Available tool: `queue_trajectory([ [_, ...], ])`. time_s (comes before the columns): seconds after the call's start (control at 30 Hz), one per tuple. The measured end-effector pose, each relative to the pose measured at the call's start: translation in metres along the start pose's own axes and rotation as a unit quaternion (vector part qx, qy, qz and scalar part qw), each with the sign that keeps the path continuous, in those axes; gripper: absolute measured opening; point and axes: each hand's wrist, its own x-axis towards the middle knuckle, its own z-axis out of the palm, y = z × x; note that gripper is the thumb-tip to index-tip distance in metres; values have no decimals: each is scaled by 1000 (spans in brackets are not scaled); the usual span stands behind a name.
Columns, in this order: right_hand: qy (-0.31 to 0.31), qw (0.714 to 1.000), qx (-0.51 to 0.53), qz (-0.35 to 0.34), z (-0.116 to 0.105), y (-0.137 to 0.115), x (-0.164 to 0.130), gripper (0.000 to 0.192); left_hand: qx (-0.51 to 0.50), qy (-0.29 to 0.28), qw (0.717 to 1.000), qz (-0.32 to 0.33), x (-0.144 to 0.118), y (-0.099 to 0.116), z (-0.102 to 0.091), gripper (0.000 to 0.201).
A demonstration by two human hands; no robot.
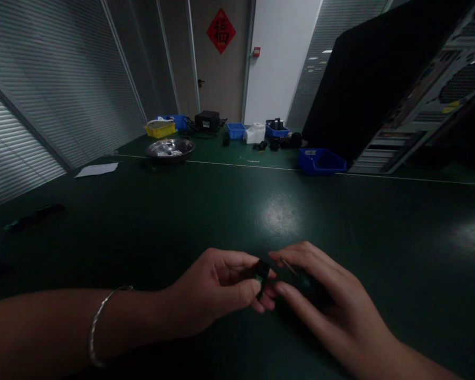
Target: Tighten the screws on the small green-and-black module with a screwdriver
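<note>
My left hand (229, 282) pinches a small black part (262, 270) with a bit of green on its near side, between thumb and fingers. What kind of part it is I cannot make out. Close by on the right, my right hand (332, 301) is curled around a screwdriver (288, 265). Its thin metal shaft shows between thumb and forefinger, while the dark handle lies mostly hidden in the shadow of the palm. Both hands are low over the dark green tabletop (229, 211), with a narrow gap between their fingertips.
A metal bowl (170, 150) with small white pieces stands far left, near a paper sheet (97, 169). Behind are a yellow bin (160, 130), a black box (207, 121) and small blue trays (236, 131). A blue bin (322, 161) sits beside a large computer case (364, 79).
</note>
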Motion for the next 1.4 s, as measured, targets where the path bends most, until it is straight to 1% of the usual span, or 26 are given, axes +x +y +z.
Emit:
queue_trajectory([
  [0.1,-11,1000,16,24,-1,-1,0,20,6,-2,1000,-9,-1,1,-2,17],
  [0.17,-10,999,23,25,-2,-3,0,21,8,-10,1000,-28,-2,2,-2,16],
  [0.23,-16,999,32,13,-3,-4,0,22,19,-11,999,-28,-2,3,-3,17],
  [0.33,-30,999,30,-9,-4,-4,0,23,56,0,998,3,-1,2,-4,18],
  [0.47,-8,1000,-1,-7,-5,-1,0,26,50,29,998,28,0,-1,-7,28],
  [0.53,-10,1000,-18,-9,-6,0,-1,28,58,43,997,39,0,-1,-9,24],
  [0.6,-19,999,-29,-16,-5,1,-1,32,98,65,992,49,0,0,-10,18],
  [0.7,-26,999,-36,-20,-4,2,0,33,159,90,982,57,1,4,-11,23],
  [0.83,-26,999,-42,-14,-4,2,-1,33,137,74,985,77,1,4,-9,22],
  [0.9,-26,998,-48,-13,-4,2,-1,34,134,79,985,73,1,4,-8,22],
  [0.97,-26,998,-59,-18,-5,2,-2,34,163,97,979,69,0,3,-8,21],
  [1.03,-27,997,-67,-25,-5,1,-1,34,198,109,971,80,0,3,-9,20],
  [1.2,-34,996,-81,-26,-4,0,-1,35,252,113,953,120,-1,3,-9,18],
  [1.3,-41,995,-84,-30,-4,1,-3,36,236,112,959,106,-1,2,-9,19],
  [1.4,-41,996,-77,-36,-5,2,-4,36,168,99,977,84,1,1,-9,20],
])
